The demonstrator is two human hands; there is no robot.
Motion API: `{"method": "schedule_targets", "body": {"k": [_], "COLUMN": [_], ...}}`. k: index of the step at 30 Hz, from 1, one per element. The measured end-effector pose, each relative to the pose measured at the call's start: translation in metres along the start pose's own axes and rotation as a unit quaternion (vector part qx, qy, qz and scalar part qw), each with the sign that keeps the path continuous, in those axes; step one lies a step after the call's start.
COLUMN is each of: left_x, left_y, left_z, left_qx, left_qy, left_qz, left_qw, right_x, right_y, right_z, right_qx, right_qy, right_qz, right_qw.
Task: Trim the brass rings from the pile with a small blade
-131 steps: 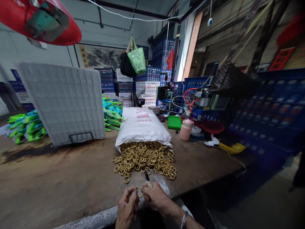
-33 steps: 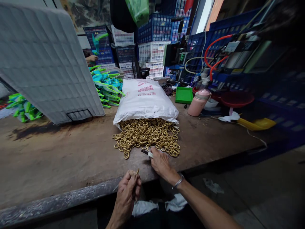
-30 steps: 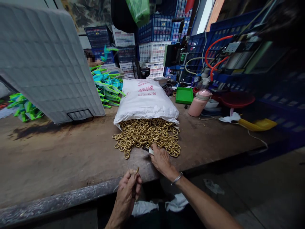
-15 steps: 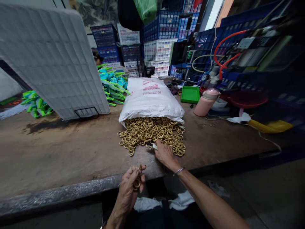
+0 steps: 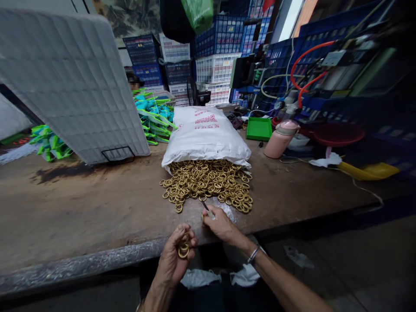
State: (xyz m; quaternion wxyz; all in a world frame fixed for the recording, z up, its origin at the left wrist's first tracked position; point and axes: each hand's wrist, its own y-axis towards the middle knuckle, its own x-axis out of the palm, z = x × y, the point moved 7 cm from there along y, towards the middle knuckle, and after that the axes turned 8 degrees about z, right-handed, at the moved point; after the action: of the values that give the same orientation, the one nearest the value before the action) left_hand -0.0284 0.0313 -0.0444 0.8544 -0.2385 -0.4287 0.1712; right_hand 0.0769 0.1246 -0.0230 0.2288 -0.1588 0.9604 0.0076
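Over the table's front edge, my left hand (image 5: 175, 249) is closed around a few gold rings (image 5: 183, 250). My right hand (image 5: 222, 225) is just in front of the ring pile, gripping a small knife (image 5: 208, 210) with a pale handle and a thin dark blade pointing up and left. A single gold ring (image 5: 203, 218) shows at its fingertips, partly hidden. Beyond both hands, a heap of gold rings (image 5: 208, 180) spills from the mouth of a white sack (image 5: 208, 134) with red print.
A tilted pale ribbed panel (image 5: 74, 86) stands on the wooden table (image 5: 107, 208) at left, near green and blue plastic pieces (image 5: 154, 115). To the right are a green tray (image 5: 259, 129), a pink bottle (image 5: 281, 139) and a yellow scoop (image 5: 368, 172). Stacked crates (image 5: 217, 67) fill the back.
My right hand has drawn back from the pile toward my left hand, with the knife and a ring. My left hand has turned slightly, still holding rings.
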Motion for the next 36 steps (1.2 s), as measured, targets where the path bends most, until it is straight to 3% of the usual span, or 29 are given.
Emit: {"method": "schedule_targets", "body": {"k": [6, 12, 16, 20, 23, 26, 30, 36], "left_x": [0.005, -0.002, -0.005, 0.003, 0.011, 0.016, 0.013, -0.003], "left_y": [0.005, 0.009, 0.009, 0.002, -0.005, -0.008, -0.004, 0.004], "left_z": [0.008, 0.008, 0.009, 0.020, 0.030, 0.032, 0.023, 0.003], "left_qx": [0.078, 0.155, 0.173, 0.214, 0.266, 0.299, 0.273, 0.138], "left_qy": [0.084, 0.270, 0.263, 0.265, 0.283, 0.313, 0.331, 0.325], "left_qz": [0.010, 0.028, 0.052, 0.075, 0.078, 0.055, 0.031, 0.048], "left_qw": [0.993, 0.950, 0.948, 0.937, 0.918, 0.900, 0.903, 0.934], "right_x": [0.020, 0.032, 0.040, 0.042, 0.036, 0.033, 0.030, 0.028], "right_y": [-0.012, -0.024, -0.028, -0.023, -0.018, -0.018, -0.018, -0.016], "right_z": [0.000, -0.005, -0.002, 0.011, 0.011, 0.001, -0.009, -0.013], "right_qx": [0.068, 0.139, 0.177, 0.171, 0.106, 0.049, 0.053, 0.033], "right_qy": [0.119, 0.229, 0.259, 0.223, 0.175, 0.148, 0.133, 0.085], "right_qz": [-0.092, -0.171, -0.206, -0.165, -0.111, -0.106, -0.097, -0.070], "right_qw": [0.986, 0.948, 0.927, 0.946, 0.973, 0.982, 0.985, 0.993]}}
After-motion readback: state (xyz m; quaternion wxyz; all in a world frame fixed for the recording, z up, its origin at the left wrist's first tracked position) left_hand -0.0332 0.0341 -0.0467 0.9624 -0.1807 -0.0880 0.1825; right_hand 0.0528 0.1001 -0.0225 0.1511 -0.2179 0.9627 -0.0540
